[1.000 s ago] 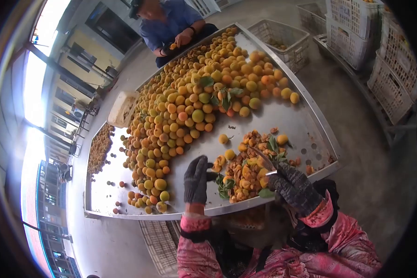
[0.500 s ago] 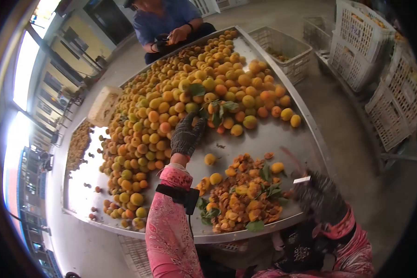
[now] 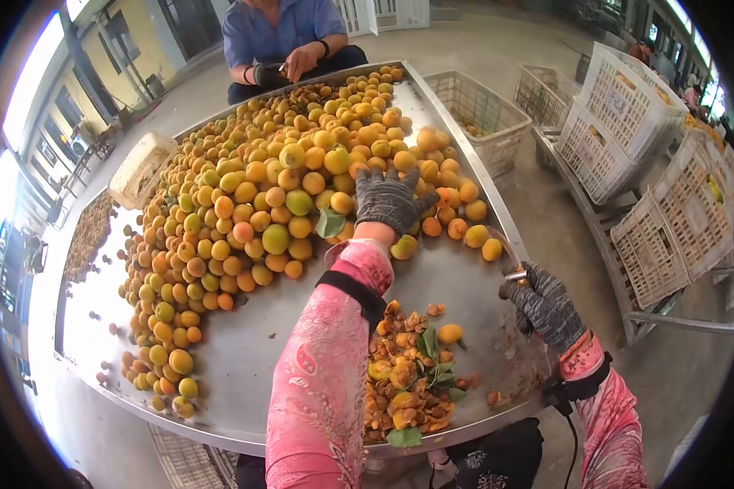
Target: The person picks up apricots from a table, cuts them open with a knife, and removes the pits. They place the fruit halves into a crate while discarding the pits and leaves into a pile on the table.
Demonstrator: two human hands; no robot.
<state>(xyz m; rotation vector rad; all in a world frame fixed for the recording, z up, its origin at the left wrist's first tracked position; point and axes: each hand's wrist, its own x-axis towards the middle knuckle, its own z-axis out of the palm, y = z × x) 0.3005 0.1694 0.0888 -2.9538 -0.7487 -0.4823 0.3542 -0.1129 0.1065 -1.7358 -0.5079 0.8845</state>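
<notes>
My left hand (image 3: 389,200), in a dark grey knit glove, lies on the right part of a big heap of apricots (image 3: 245,183), palm down with fingers spread. A leaf (image 3: 329,223) sits on the fruit just left of it. At the metal table's right edge, my right hand (image 3: 546,308), also gloved, is closed around a thin curved tool (image 3: 514,265) with a silver collar; its exact kind I cannot tell. Beneath my left forearm and to its right lies a pile of split, browned apricot pieces (image 3: 404,379) with leaves, and one whole apricot (image 3: 449,333) beside it.
Across the metal table (image 3: 257,342) sits a person in a blue shirt (image 3: 284,37), hands together. A pale basin (image 3: 142,169) stands at the left rim. Beyond the right edge are a plastic crate (image 3: 485,114) on the floor and stacked white crates (image 3: 620,122) on a cart.
The view has shifted. My left hand has moved right across the heap and spread its fingers. My right hand has risen along the table's right edge, still with the tool.
</notes>
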